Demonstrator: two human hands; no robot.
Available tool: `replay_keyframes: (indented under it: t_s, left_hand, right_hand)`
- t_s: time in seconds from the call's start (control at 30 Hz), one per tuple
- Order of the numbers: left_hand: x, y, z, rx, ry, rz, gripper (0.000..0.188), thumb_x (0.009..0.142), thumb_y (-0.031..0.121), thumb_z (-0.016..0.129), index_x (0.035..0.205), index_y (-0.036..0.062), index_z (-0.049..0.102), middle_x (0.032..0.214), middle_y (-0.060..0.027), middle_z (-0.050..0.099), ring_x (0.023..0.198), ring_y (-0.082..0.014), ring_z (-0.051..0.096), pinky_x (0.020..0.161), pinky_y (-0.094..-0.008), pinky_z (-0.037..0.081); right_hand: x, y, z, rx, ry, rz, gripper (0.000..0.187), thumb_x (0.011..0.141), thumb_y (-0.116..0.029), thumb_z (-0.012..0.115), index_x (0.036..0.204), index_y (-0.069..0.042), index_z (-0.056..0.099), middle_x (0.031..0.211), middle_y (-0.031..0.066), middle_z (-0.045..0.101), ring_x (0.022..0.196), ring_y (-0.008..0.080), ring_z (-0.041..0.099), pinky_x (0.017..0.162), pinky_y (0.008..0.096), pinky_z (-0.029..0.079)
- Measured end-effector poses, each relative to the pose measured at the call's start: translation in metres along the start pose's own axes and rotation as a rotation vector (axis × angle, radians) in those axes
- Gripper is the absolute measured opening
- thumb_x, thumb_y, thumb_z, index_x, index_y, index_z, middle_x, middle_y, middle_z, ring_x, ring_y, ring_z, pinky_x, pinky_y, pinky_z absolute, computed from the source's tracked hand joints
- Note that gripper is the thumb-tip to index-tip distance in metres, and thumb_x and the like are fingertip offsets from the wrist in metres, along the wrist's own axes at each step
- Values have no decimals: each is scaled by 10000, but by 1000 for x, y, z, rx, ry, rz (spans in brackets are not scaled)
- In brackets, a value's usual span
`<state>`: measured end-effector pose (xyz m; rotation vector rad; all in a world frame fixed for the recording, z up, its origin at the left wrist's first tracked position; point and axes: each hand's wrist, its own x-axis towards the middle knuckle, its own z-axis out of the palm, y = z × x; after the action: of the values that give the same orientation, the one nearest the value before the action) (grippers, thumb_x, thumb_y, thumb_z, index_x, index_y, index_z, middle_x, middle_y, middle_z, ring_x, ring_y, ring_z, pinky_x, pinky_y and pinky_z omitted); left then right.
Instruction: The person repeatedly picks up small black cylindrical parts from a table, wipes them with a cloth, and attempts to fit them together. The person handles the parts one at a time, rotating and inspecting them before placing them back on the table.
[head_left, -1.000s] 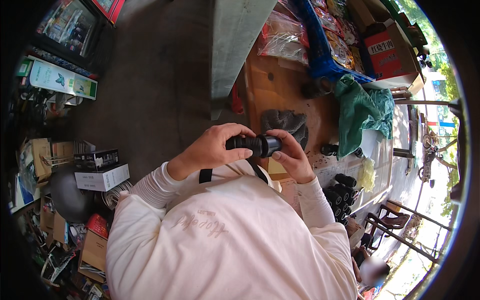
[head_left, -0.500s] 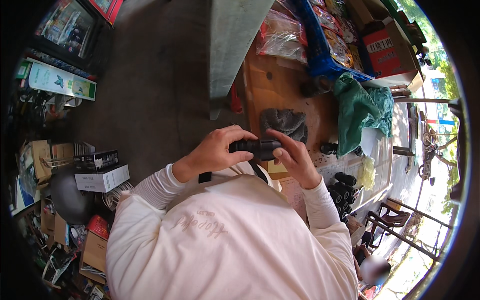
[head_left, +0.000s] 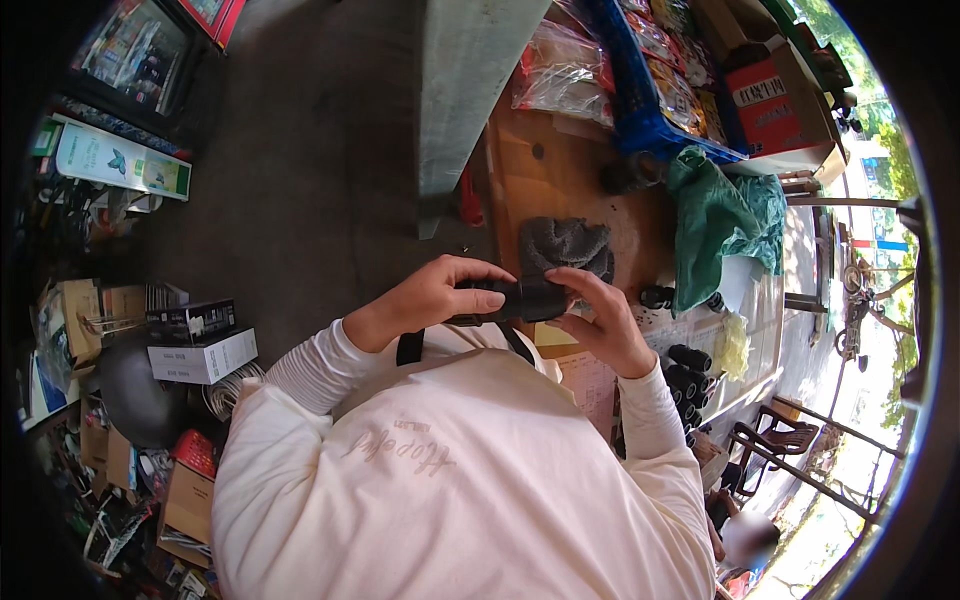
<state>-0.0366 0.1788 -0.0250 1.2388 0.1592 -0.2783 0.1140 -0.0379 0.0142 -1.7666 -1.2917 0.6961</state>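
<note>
A short, thick black cylinder (head_left: 532,300) with a wider right-hand part lies level in front of my chest. My left hand (head_left: 425,300) is closed round its left end, thumb along the near side. At the right end, my right hand (head_left: 608,328) has its index finger on the top and its thumb near the lower edge. A grey cloth (head_left: 567,243) lies crumpled on the wooden table (head_left: 520,165) just beyond the cylinder. Several similar black cylinders (head_left: 685,385) are piled on the table to the right of my right forearm.
A green plastic bag (head_left: 715,230) and a pale yellow crumpled piece (head_left: 735,345) lie on the table's right. Farther off stand a blue crate (head_left: 640,110) of packets and a red-and-white carton (head_left: 775,100). Boxes (head_left: 205,355) stand at left. A person (head_left: 750,540) is at lower right.
My right hand has shifted slightly right and down, its thumb and index finger now spread about the cylinder's right end. My left hand keeps its hold, nearly in place.
</note>
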Motion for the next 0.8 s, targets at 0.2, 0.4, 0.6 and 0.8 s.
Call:
replay_keyframes:
  t_s: [0.2,0.4,0.6,0.8]
  left_hand:
    - [3,-1,1,-187,-45,-82,375,930,196,635,1231,-25,609,1008,-33,660,910,-85,594,830,-238,476]
    - [5,-9,2,-253,-58,-106,359,930,188,633,1223,-18,615,1018,-36,661,926,-86,597,841,-241,476]
    - [4,-4,5,-134,-53,-65,360,928,203,637,1208,-20,614,1009,-33,654,922,-85,588,837,-240,472]
    - [6,-5,7,-94,-48,-57,399,910,224,660,1223,-16,597,987,-24,631,910,-86,568,833,-247,467]
  right_hand:
    - [0,-7,-7,-20,-28,17,538,730,58,745,1234,-14,570,1069,121,648,845,234,642,776,318,524]
    - [4,-8,-11,-22,-48,-1,501,737,42,751,1204,-10,577,1027,124,648,835,225,637,766,314,522]
    - [-4,6,-10,34,-111,209,410,842,-135,737,1195,-5,571,935,112,643,803,222,624,731,307,504]
    - [3,-13,-14,7,-33,129,347,873,-227,713,1097,5,586,800,99,629,678,224,601,674,310,504]
